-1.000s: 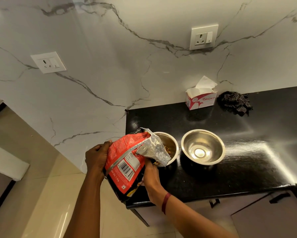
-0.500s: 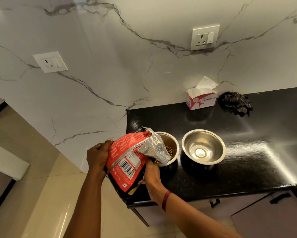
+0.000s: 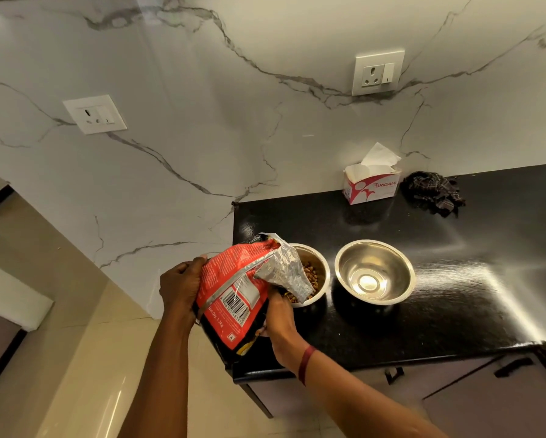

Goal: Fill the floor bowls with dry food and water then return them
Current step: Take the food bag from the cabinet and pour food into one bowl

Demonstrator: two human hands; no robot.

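Scene lit warmly, moderate brightness. Broad streaked glare thrown across black counter at right. Bright hotspot mirrored in base of empty bowl. Glint caught on foil mouth of food bag. Soft sheen laid on floor tiles. Straight lines bowed toward edges by wide lens. Centre rendered sharp; corners slightly softened.

Bag tipped over kibble bowl; steel bowl beside.
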